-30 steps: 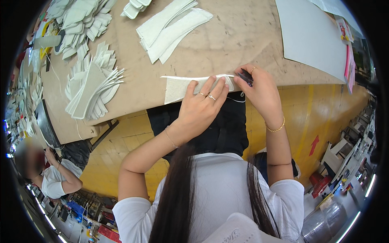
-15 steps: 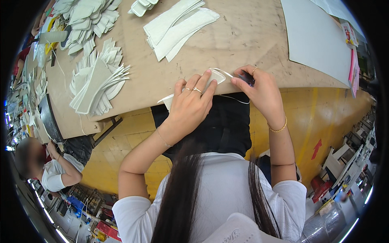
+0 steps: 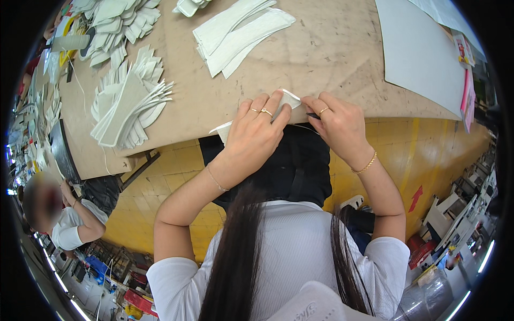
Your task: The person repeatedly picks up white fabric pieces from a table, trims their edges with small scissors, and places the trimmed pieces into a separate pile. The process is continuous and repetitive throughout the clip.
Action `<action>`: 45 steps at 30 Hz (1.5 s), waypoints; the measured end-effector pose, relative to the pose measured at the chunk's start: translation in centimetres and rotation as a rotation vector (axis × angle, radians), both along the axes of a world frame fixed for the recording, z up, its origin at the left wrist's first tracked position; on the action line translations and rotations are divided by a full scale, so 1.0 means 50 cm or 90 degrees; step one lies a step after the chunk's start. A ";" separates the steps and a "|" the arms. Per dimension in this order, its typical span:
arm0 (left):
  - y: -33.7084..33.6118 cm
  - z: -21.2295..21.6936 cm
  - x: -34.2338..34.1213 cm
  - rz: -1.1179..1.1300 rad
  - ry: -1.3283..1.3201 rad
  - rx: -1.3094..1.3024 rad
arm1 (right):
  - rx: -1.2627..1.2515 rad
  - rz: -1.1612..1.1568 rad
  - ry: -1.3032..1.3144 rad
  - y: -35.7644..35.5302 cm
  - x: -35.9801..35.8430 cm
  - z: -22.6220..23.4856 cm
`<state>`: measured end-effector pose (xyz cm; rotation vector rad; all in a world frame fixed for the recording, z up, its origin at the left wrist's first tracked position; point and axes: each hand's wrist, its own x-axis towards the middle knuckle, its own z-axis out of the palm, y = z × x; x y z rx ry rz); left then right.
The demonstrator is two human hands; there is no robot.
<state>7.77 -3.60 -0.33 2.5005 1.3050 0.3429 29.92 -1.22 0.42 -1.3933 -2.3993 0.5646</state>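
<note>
A white fabric piece with a pale narrow edging lies at the table's near edge. My left hand rests over it, fingers stretched out and pressing it down, so its middle is hidden. At the piece's right corner, my right hand is closed, thumb and forefinger pinched on the narrow white strip that runs along the edge. A small dark object shows under the right fingers; its kind cannot be made out.
White fabric pieces are fanned in a pile at left, with more pieces ahead. A grey-white sheet covers the right side of the brown table. Beyond the table's left end, a person sits.
My right hand has moved left to the piece's corner, and the strip that stretched in a loop between hand and piece now lies against the edge. My left hand stays on the piece.
</note>
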 end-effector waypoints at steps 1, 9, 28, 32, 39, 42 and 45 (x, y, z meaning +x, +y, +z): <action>0.001 -0.001 0.000 0.000 -0.004 -0.004 | -0.008 -0.016 0.026 -0.001 -0.002 -0.003; -0.006 -0.017 -0.004 -0.001 -0.023 0.037 | -0.062 -0.062 0.054 0.016 -0.006 0.004; 0.011 -0.005 -0.001 -0.013 -0.023 0.023 | 0.162 0.049 -0.031 0.001 -0.011 -0.024; 0.011 -0.003 0.001 -0.011 -0.016 0.020 | 0.173 0.055 -0.047 -0.002 -0.012 -0.024; 0.016 -0.005 0.008 0.006 -0.043 0.004 | 0.179 0.058 -0.084 -0.006 -0.017 -0.023; 0.027 -0.003 0.004 0.026 -0.026 -0.029 | 0.168 0.061 -0.103 -0.009 -0.017 -0.019; 0.034 -0.005 -0.002 0.093 0.007 -0.003 | 0.141 0.057 -0.105 -0.014 -0.013 -0.016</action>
